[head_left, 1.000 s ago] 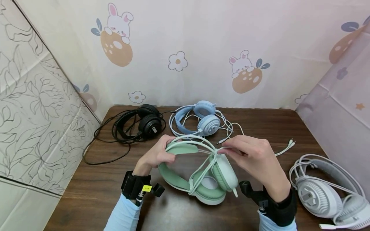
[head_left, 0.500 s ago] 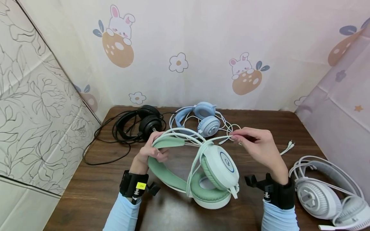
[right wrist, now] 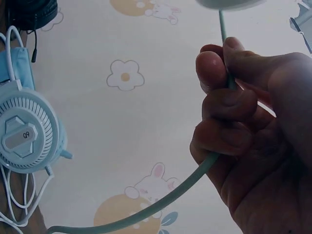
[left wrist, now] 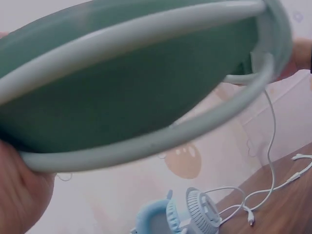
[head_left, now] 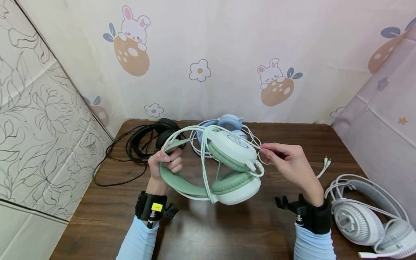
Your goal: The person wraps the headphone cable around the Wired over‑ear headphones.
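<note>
Held above the table is a pair of mint-green and white headphones (head_left: 238, 146), tilted, with green ear pads facing each other. My left hand (head_left: 165, 162) grips its headband at the left, fingers wrapped round the padded band. Pale green cable (right wrist: 183, 187) is wound around the headband and one earcup. To the right, my right hand (head_left: 287, 160) pinches a stretch of that cable between thumb and index finger; its other fingers curl over the cable in the right wrist view. Seen from the left wrist, the green band (left wrist: 131, 97) hides most of the left fingers.
Black headphones (head_left: 138, 142) with a loose cable lie at the back left. Behind the held pair are light blue headphones (head_left: 230, 122), partly hidden. White headphones (head_left: 357, 222) lie at the right edge. White cable plugs (head_left: 325, 165) rest on the wooden table (head_left: 97, 220).
The left hand has tilted and raised the mint headphones, earcups swinging up. The right hand moved up and right with the cable, then stayed about there.
</note>
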A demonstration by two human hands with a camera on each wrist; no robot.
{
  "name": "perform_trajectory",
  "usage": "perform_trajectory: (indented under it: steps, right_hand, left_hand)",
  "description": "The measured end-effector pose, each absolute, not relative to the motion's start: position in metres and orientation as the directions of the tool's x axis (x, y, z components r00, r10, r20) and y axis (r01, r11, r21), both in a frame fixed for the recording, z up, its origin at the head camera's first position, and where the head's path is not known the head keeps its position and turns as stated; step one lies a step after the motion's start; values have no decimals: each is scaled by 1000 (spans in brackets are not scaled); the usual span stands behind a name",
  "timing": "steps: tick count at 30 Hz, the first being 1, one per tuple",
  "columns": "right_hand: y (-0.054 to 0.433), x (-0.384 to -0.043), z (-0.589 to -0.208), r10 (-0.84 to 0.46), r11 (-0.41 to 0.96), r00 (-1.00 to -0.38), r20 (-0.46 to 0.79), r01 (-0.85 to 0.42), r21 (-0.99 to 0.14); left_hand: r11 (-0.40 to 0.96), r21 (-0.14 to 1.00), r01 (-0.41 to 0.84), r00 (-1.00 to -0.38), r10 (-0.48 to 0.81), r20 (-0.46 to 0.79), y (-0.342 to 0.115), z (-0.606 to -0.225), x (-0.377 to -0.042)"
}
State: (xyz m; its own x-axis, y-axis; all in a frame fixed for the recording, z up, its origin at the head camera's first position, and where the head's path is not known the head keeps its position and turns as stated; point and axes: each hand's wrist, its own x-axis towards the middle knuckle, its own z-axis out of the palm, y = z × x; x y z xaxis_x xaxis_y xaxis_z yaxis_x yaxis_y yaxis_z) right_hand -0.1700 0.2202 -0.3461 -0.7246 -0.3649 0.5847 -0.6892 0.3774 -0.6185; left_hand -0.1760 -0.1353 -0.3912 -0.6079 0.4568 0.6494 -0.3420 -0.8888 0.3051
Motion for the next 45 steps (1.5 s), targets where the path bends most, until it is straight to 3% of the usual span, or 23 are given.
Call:
perform_trajectory:
  steps: [9,15,23,30,37,45]
  right_hand:
    - [218,-165,-340,-387,504,-752,534,-657,-560]
    - [210,-163,-340,-465,538,-718,518,-694,-479]
    - [190,-157,-342,-546,494,-650,529,-759,-423]
    - [163,-144,-342,-671,422,-614,416,-777,-467]
    - [145,-131,-340,-706,429,-589,393,-798,-425]
    - [143,-127,-337,-696,463,-611,378,-783,-415]
  left_hand:
    - [-924,103,-368,-748,360,557,-133,-394,-178]
    - [-934,-12,-358,-834,314,454,-134,-398,-179]
    - [-938,-43,-344,-867,300,398,-133,-398,-179]
    - [-937,-153,-314,-918,259,301,-137,-397,-179]
    - [-974,-111,-195,-967,173,187,-147,-398,-181]
    - [-987,109,-116,-968,137,212,-147,-393,-181]
